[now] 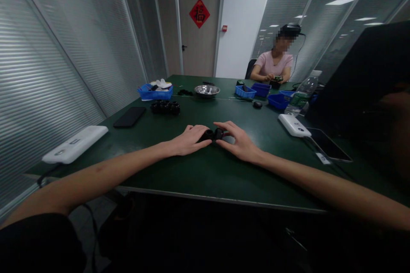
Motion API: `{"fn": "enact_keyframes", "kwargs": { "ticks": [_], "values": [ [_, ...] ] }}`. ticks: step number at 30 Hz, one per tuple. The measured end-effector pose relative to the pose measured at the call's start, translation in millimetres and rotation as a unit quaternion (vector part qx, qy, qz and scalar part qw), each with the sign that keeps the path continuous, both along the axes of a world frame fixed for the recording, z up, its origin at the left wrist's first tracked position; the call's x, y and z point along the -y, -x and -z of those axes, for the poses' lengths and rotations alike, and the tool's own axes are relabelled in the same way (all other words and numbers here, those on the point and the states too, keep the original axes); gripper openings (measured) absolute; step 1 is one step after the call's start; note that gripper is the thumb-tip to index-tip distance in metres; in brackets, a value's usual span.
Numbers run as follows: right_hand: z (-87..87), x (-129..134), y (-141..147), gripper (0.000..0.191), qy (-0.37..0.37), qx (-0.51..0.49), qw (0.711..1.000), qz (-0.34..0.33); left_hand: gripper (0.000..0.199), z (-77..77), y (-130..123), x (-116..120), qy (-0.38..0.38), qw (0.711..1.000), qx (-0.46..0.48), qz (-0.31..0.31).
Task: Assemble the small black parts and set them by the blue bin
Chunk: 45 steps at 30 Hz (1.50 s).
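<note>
My left hand rests low over the table, its thumb and fingers closed around a small black cylindrical part. Facing it, my right hand grips a second black round part between thumb and fingertips. The two parts are side by side; whether they touch I cannot tell. My fingers cover much of the left one. A group of similar-looking black round parts stands further back on the left.
On the green table lie a black phone, white power banks and another phone. A metal bowl, blue bins and a water bottle stand further back. A person sits across, handling something small.
</note>
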State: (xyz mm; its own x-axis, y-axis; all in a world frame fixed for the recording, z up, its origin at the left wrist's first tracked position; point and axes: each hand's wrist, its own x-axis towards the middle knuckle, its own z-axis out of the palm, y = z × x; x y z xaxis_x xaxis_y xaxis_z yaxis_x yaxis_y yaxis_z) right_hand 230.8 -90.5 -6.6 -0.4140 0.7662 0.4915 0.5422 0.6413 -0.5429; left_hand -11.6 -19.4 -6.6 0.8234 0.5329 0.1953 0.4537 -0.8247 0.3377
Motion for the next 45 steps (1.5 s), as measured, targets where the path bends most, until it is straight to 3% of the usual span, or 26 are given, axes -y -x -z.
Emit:
{"fn": "enact_keyframes", "kwargs": {
  "ticks": [4, 8, 18, 33, 45],
  "values": [
    [-0.8, 3, 3, 0.048, 0.007, -0.04, 0.999, -0.024, 0.055, 1.1, -1, 3, -0.002, 0.998, -0.007, 0.057],
    [-4.5, 4, 3, 0.035, 0.015, -0.019, 1.0, -0.017, 0.052, 0.8, -1, 4, 0.019, 0.997, 0.011, 0.07],
    [-5.5, 6, 3, 0.04, -0.036, 0.054, 0.996, -0.058, 0.044, 2.7, -2, -2, 0.029, 0.997, 0.011, 0.077],
    [-0.7, 2, 5, 0.042, 0.021, 0.044, 0.998, -0.033, 0.056, 3.1, 0, -3, 0.005, 0.997, -0.012, 0.075],
    [1.8, -1, 6, 0.042, 0.013, 0.036, 0.998, -0.039, 0.057, 7.9, -1, -6, -0.013, 0.998, -0.023, 0.064]
  ]
}}
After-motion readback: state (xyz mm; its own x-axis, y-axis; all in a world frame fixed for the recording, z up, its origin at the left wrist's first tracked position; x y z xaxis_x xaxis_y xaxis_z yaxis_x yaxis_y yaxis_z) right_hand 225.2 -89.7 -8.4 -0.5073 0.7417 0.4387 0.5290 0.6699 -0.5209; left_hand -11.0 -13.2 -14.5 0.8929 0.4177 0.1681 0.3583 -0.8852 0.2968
